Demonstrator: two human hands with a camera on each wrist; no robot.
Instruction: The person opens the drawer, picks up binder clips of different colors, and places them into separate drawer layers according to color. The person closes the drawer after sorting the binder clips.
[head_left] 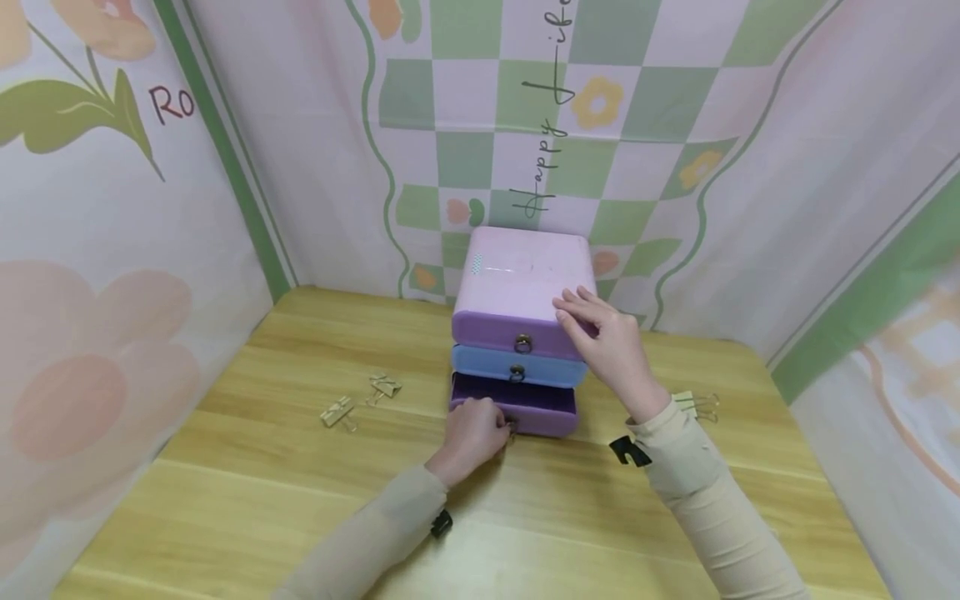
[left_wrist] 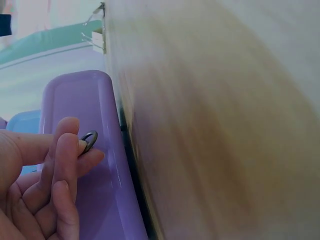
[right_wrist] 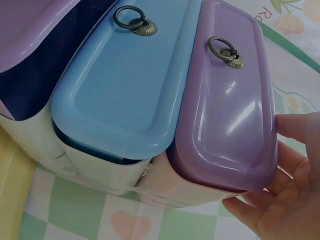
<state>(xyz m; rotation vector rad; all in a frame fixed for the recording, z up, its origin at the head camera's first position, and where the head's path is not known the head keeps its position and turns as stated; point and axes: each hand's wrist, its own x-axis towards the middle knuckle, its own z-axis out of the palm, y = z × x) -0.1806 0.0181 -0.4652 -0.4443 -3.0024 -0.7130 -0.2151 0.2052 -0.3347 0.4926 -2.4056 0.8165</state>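
A small three-drawer box (head_left: 528, 279) with a pink top stands on the wooden table. Its top drawer (right_wrist: 232, 110) has a purple front and its middle drawer (right_wrist: 125, 90) a blue one. The bottom drawer (head_left: 551, 422), also purple-fronted, is pulled partly out, and its dark inside shows. My left hand (head_left: 472, 433) pinches the metal ring pull (left_wrist: 90, 141) of that bottom drawer between thumb and finger. With fairly straight fingers, my right hand (head_left: 617, 350) rests on the box's upper right front corner; thumb and fingertips touch its edge in the right wrist view.
Two pale yellow binder clips, one nearer clip (head_left: 337, 411) and one farther clip (head_left: 386, 385), lie left of the box. Another pale clip (head_left: 686, 404) is right of it, partly behind my right cuff. A patterned curtain (head_left: 465, 100) hangs directly behind the box.
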